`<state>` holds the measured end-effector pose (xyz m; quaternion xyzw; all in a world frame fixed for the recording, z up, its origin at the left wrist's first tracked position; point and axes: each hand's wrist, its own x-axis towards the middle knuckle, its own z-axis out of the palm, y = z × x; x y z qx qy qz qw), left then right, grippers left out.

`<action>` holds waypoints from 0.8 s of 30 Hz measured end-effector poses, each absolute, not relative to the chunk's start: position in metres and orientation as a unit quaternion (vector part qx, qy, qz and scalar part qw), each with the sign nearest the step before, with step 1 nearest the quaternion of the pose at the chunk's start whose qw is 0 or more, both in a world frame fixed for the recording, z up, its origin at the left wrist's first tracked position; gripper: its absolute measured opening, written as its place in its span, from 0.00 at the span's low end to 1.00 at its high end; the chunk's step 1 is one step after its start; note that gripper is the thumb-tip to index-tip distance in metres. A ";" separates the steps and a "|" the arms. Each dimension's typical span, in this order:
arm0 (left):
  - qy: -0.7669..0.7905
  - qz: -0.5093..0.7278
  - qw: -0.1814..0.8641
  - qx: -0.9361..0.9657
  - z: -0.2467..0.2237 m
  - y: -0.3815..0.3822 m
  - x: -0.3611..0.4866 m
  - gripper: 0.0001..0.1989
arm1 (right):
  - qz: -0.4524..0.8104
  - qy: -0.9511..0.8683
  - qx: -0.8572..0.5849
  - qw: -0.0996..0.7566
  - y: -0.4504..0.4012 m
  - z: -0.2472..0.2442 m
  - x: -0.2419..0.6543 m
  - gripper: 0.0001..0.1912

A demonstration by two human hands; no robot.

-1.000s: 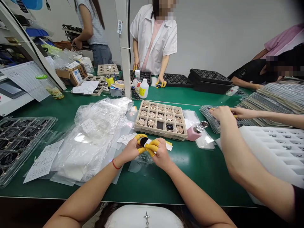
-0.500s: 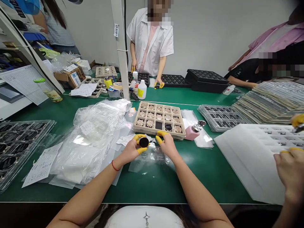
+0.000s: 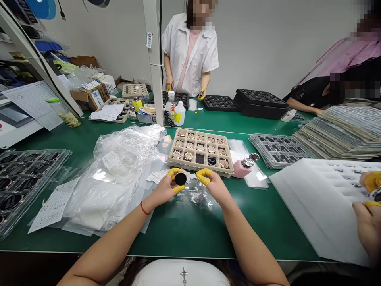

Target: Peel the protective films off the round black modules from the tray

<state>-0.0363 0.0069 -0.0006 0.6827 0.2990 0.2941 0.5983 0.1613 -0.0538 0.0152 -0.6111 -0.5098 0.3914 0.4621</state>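
Observation:
My left hand (image 3: 166,186), with yellow finger cots, is closed around the edge of a round black watch part (image 3: 180,178) and tilts its dark flat side toward me. To its right, my right hand (image 3: 214,184) has its yellow-covered fingers curled and pinched together; whatever may be between the fingertips is too small to make out. Crinkled clear plastic film (image 3: 202,198) lies just below the right hand. A white cloth (image 3: 157,176) is behind the left hand. Beyond both hands sits a beige compartment tray (image 3: 175,163) of gold-coloured watch cases; one front pocket shows only a dark bottom.
A pink pump bottle (image 3: 241,170) stands right of the tray. Piled plastic bags (image 3: 116,167) cover the left side. Clear trays (image 3: 29,171) lie far left, stacked trays (image 3: 276,149) at right. A white foam tray (image 3: 312,198) is beside a co-worker's hands. Another co-worker (image 3: 190,55) stands opposite.
My right hand's fingers have curled and come together, and the clear film beneath them has crumpled. My left hand still holds the black watch part. The co-worker opposite has raised a hand off the table.

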 end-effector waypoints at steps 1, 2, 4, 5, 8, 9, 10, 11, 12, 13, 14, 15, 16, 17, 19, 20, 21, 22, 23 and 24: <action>0.296 0.290 0.597 0.687 -0.001 0.006 -0.035 0.21 | 0.390 -0.507 -0.604 0.476 -0.055 0.017 0.160 0.09; 0.291 0.285 0.598 0.690 -0.002 0.005 -0.034 0.21 | 0.389 -0.507 -0.598 0.484 -0.055 0.019 0.157 0.09; 0.280 0.274 0.608 0.691 -0.003 0.003 -0.031 0.21 | 0.388 -0.514 -0.592 0.485 -0.056 0.020 0.150 0.09; 0.275 0.266 0.618 0.687 -0.004 0.002 -0.030 0.21 | 0.387 -0.520 -0.592 0.479 -0.056 0.020 0.146 0.09; 0.267 0.245 0.653 0.665 -0.008 0.000 -0.029 0.23 | 0.380 -0.535 -0.604 0.453 -0.055 0.016 0.136 0.09; 0.265 0.240 0.661 0.660 -0.009 0.000 -0.029 0.24 | 0.377 -0.538 -0.609 0.445 -0.054 0.015 0.134 0.08; 0.262 0.237 0.666 0.657 -0.010 0.000 -0.029 0.25 | 0.374 -0.540 -0.613 0.438 -0.054 0.014 0.133 0.08; 0.261 0.234 0.669 0.655 -0.010 0.000 -0.029 0.25 | 0.372 -0.543 -0.616 0.433 -0.054 0.014 0.132 0.08; 0.260 0.233 0.670 0.656 -0.011 0.000 -0.029 0.25 | 0.369 -0.544 -0.619 0.430 -0.053 0.013 0.132 0.08; 0.260 0.232 0.669 0.656 -0.011 0.000 -0.029 0.24 | 0.364 -0.547 -0.621 0.427 -0.053 0.013 0.132 0.08; 0.261 0.233 0.668 0.657 -0.011 0.000 -0.029 0.24 | 0.358 -0.550 -0.623 0.425 -0.054 0.013 0.132 0.08; 0.262 0.235 0.667 0.657 -0.010 0.001 -0.029 0.24 | 0.352 -0.554 -0.624 0.424 -0.054 0.014 0.133 0.08; 0.262 0.238 0.667 0.656 -0.010 0.001 -0.029 0.24 | 0.346 -0.558 -0.625 0.422 -0.054 0.014 0.133 0.08; 0.261 0.240 0.667 0.655 -0.010 0.001 -0.029 0.24 | 0.341 -0.561 -0.625 0.421 -0.054 0.014 0.133 0.08; 0.259 0.238 0.668 0.655 -0.009 0.001 -0.029 0.24 | 0.334 -0.567 -0.626 0.418 -0.055 0.015 0.133 0.08; 0.259 0.237 0.669 0.656 -0.009 0.001 -0.029 0.24 | 0.332 -0.569 -0.627 0.416 -0.055 0.016 0.133 0.07; 0.259 0.236 0.668 0.657 -0.009 0.001 -0.029 0.24 | 0.330 -0.570 -0.628 0.415 -0.055 0.016 0.133 0.07; 0.259 0.236 0.666 0.658 -0.009 0.001 -0.029 0.24 | 0.328 -0.572 -0.628 0.413 -0.055 0.016 0.132 0.07; 0.260 0.236 0.664 0.660 -0.010 0.001 -0.029 0.24 | 0.327 -0.574 -0.628 0.412 -0.055 0.017 0.132 0.07; 0.261 0.237 0.662 0.661 -0.010 0.001 -0.029 0.24 | 0.326 -0.574 -0.628 0.411 -0.055 0.017 0.132 0.07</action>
